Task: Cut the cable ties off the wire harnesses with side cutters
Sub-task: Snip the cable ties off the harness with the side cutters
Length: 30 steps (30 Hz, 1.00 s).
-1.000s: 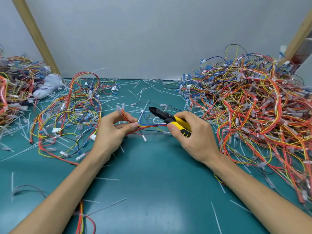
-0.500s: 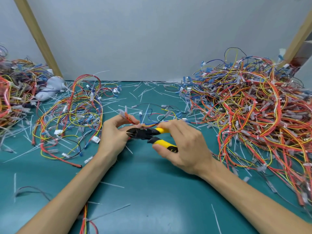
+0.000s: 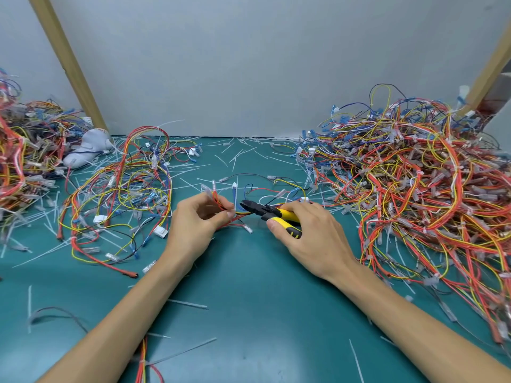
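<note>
Yellow-handled side cutters (image 3: 269, 214): held closed-fisted in right hand (image 3: 309, 239), black jaws pointing left.
Wire harness (image 3: 237, 214): pinched in left hand (image 3: 193, 228), just beside the cutter tips.
Loose harness pile (image 3: 414, 194): right of the grip, on green surface (image 3: 249, 299).

I'm at a workshop bench for wiring work. A green mat (image 3: 249, 313) covers the table under my hands, littered with snipped white ties (image 3: 190, 304). A big heap of wires (image 3: 414, 183) sits beyond my right hand (image 3: 309, 239), smaller tangles (image 3: 119, 194) beyond my left hand (image 3: 193, 228), and bare wooden posts (image 3: 69, 64) lean against a plain grey wall (image 3: 249, 64).
</note>
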Available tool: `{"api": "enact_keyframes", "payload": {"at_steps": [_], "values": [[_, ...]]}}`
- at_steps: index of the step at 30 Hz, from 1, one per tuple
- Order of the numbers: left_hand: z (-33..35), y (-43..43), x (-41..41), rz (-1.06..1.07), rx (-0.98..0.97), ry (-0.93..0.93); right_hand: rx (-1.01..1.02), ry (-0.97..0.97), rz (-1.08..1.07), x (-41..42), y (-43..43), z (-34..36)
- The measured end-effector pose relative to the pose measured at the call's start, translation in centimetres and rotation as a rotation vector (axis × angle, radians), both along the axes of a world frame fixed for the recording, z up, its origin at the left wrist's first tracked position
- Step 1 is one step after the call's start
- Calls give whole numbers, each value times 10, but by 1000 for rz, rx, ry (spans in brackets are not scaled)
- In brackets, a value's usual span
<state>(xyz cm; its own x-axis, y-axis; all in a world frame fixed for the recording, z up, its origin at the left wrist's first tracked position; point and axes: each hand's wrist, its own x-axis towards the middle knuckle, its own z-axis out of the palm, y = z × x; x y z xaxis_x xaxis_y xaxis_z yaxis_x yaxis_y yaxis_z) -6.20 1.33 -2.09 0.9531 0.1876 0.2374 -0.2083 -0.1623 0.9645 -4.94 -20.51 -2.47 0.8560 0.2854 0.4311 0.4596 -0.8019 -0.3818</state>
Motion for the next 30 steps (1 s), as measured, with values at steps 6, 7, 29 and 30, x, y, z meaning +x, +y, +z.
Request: {"api": "enact_keyframes", "payload": {"at_steps": [6,7,29,30], "values": [[0,0,-1,-1,0,-1,60,10,-38,-2,0,3],[1,0,-1,-3,-2,-3,68,-4,-41,-3,1,3],[3,0,-1,-42,-7,-27,17,-22,21,-6,0,4],[3,0,-2,-50,-8,-28,28,-15,30,-5,0,3]]}}
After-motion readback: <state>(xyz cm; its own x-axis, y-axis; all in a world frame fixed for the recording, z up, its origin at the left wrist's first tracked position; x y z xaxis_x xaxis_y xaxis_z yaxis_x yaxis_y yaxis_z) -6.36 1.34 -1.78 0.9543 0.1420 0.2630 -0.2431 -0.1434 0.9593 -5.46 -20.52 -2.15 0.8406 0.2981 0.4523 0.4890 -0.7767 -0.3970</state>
